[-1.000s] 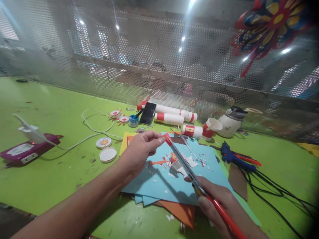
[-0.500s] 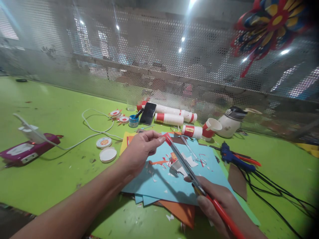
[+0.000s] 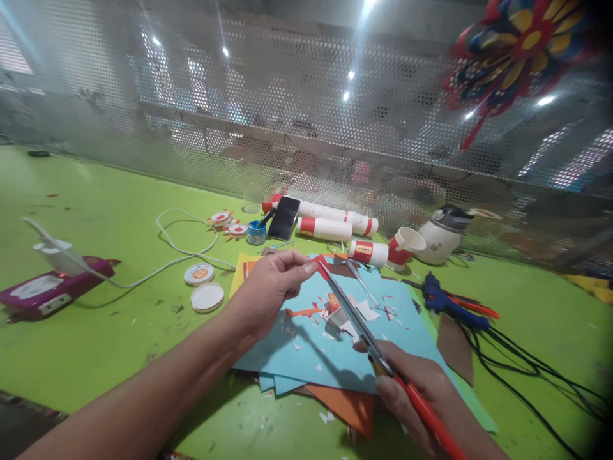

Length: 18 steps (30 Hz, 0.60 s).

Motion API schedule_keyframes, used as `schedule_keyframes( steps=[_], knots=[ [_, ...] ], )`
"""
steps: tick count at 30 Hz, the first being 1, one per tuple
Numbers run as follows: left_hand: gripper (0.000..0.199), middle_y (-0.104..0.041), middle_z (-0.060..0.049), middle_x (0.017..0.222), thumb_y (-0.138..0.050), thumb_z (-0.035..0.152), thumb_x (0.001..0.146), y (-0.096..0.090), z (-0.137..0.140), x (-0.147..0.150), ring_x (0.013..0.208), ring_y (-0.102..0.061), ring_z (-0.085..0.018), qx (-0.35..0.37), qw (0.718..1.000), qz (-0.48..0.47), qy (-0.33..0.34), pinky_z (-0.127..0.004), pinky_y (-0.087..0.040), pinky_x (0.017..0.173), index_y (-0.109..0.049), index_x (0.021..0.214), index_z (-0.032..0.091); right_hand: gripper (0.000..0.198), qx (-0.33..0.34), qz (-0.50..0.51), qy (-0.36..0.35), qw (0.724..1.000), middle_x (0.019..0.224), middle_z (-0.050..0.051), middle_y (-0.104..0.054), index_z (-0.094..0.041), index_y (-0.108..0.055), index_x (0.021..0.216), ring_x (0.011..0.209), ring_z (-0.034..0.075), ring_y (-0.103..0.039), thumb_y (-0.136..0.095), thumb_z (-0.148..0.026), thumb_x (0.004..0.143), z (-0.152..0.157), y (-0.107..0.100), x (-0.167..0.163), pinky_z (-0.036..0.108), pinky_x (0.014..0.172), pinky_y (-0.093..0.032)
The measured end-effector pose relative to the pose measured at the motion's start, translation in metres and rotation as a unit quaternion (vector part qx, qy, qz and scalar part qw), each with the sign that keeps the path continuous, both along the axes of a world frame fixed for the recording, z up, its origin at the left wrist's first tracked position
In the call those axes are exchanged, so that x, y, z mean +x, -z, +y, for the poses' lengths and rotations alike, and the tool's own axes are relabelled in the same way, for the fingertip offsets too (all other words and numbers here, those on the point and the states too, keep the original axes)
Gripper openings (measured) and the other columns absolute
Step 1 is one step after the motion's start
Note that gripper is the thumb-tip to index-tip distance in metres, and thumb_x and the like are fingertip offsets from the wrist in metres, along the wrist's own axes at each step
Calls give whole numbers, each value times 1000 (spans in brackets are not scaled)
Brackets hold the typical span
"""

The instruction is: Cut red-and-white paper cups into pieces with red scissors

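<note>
My left hand (image 3: 272, 284) is closed in a pinch on a small piece of red paper (image 3: 324, 264), held above the paper stack. In my right hand (image 3: 416, 390) are long scissors (image 3: 352, 312) with grey metal blades and a red handle, seen nearly edge-on. The blade tips meet the red paper beside my left fingertips. Below lies a light blue sheet (image 3: 335, 374), strewn with white and red paper scraps (image 3: 368, 311) and an orange strip (image 3: 302, 312). Another slim tool (image 3: 364, 285), pale and metallic-looking, rests on the sheet; its kind is unclear.
Behind the stack stand white-and-red paper tubes (image 3: 325, 229), a phone (image 3: 284, 218), a blue jar (image 3: 257, 234), a paper cup (image 3: 405, 248) and a kettle-like jug (image 3: 441, 235). At right lies a blue glue gun (image 3: 450, 303) with black cables; at left, a purple power strip (image 3: 57, 291).
Almost nothing differs. My right hand and the scissors have shifted very slightly left, with the blades still at the red paper; my left hand keeps its pinch.
</note>
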<state>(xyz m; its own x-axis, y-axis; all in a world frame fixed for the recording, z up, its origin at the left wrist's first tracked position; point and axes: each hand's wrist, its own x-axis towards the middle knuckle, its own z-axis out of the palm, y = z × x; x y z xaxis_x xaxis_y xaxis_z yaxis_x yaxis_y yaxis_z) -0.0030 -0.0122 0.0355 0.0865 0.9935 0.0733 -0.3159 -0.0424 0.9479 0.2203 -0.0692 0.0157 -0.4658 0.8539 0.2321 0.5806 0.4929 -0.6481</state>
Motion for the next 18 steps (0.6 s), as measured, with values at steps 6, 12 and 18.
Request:
schedule_keyframes(
  steps=[6, 12, 18],
  knots=[
    [21, -37, 7, 55, -71, 30, 72, 1, 0, 0, 49, -23, -6, -7, 1000, -8, -3, -27, -13, 51, -57, 70, 15, 39, -28, -25, -11, 999, 69, -1, -57, -22, -58, 83, 58, 13, -47, -35, -53, 92, 1, -2, 1, 24, 55, -36],
    [22, -39, 7, 57, -72, 30, 69, -3, -3, 2, 50, -25, -6, -13, 1000, -3, 2, -26, -15, 52, -56, 68, 15, 41, -64, -6, -26, 998, 75, 1, -59, -22, -57, 103, 72, 18, -57, -35, -55, 92, 3, -1, 1, 27, 60, -41],
    [22, -40, 7, 57, -70, 30, 72, -1, -4, 4, 50, -25, -6, -16, 1000, -3, -2, -25, -16, 51, -55, 67, 16, 41, -59, -13, -29, 998, 71, 1, -58, -22, -59, 95, 68, 17, -54, -35, -54, 92, 3, -2, 1, 26, 56, -40]
  ],
)
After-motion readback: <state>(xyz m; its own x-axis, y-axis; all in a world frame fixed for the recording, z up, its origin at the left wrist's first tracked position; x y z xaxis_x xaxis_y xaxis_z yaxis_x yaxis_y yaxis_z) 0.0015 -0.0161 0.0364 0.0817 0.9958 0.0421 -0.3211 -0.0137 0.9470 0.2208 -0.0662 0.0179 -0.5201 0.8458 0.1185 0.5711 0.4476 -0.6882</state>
